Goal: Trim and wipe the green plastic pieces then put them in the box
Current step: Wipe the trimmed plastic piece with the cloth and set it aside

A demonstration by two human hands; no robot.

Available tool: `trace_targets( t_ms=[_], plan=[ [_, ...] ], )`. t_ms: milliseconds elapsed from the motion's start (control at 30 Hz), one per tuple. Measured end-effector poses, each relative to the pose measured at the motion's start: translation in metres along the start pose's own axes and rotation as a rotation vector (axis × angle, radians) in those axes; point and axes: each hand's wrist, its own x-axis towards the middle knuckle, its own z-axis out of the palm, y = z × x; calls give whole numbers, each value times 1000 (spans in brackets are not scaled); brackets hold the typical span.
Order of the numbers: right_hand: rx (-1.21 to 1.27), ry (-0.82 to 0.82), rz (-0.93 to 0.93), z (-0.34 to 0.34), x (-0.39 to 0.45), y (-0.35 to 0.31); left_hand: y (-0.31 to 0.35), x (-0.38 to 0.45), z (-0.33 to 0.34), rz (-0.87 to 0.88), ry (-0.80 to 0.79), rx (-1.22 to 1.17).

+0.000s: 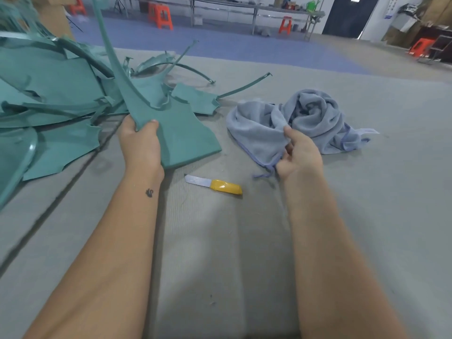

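Left hand [140,143] grips a green plastic piece [178,133]; right hand [297,155] pinches the grey towel [293,118]. Yellow-handled knife [215,185] lies between; the scrap pile [49,89] is cut off left.

**What lies on the grey mat**

A big grey mat [244,241] covers the ground. On its left side sits a messy heap of green plastic pieces [49,94], with thin green strips [244,85] sticking out to the right. A crumpled blue-grey cloth [305,118] lies on the right. Between them, nearer the person, a small knife [214,184] with a yellow handle lies flat.
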Motion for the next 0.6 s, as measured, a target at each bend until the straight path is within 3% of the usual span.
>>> trace_targets(
  t_ms=[100,167,300,433,600],
  plan=[
    [-119,-95,182,-2,-1,-8,0,1,0,-22,-16,-40],
    [-162,-214,198,2,-8,-6,1,1,1,-51,-29,-73],
    [-73,-463,-58,17,-21,2,-1,-4,9,-139,-118,-170],
    [-591,-532,-446,30,-40,25,1,-8,17,-339,-172,-360],
    [-1147,-917,-672,36,-49,72,5,-21,21,-526,-362,-530]
  ],
)
